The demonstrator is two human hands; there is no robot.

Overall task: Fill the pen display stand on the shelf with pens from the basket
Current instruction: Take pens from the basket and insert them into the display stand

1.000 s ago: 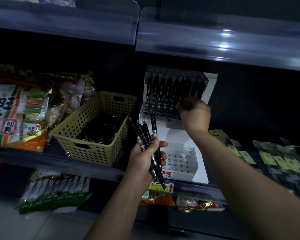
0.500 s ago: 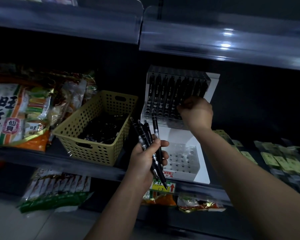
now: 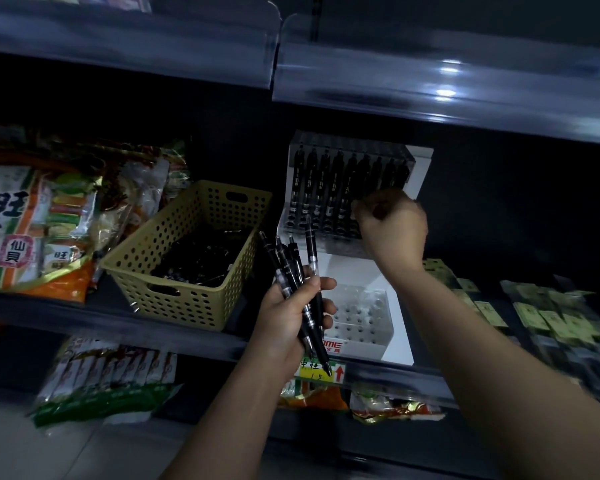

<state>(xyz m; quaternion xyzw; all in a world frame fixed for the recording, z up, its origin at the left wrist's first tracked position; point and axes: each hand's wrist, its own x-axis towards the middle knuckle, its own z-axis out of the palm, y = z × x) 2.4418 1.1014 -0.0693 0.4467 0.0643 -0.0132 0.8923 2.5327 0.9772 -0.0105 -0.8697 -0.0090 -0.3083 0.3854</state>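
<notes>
Now the left hand point(image 3: 288, 313) grips a bundle of black pens point(image 3: 300, 271), with fingers and thumb wrapped round their middles. The tops fan upward and the tips point down past the shelf edge point(image 3: 187, 336). This hand hangs in front of the stand point(image 3: 421, 174), low at its left corner and near the basket point(image 3: 174, 271).

The right hand point(image 3: 392, 230) reaches up to the stand's upper tier, its fingers curled tight against the right end of the row point(image 3: 326, 188) of pens standing there. The knuckles hide what lies under them, so I cannot tell whether it pinches a pen or is closed on nothing.

The stand is white and sits on the middle shelf just right of the basket. Its upper tier holds the row upright behind a clear front. Its lower tier point(image 3: 361, 313) is a clear block of round holes.

The basket is yellow and perforated, and a heap point(image 3: 201, 261) of dark pens lies in its bottom. Snack bags point(image 3: 25, 230) are stacked to its left. Flat packets point(image 3: 551, 317) with yellowish labels lie right of the stand. A yellow tag point(image 3: 321, 374) with a red arrow is fixed to the shelf edge below the stand, and the held pens' tips overlap it. More snack packs point(image 3: 111, 375) lie on the shelf beneath. A clear rail point(image 3: 430, 84) fronts the shelf above.
</notes>
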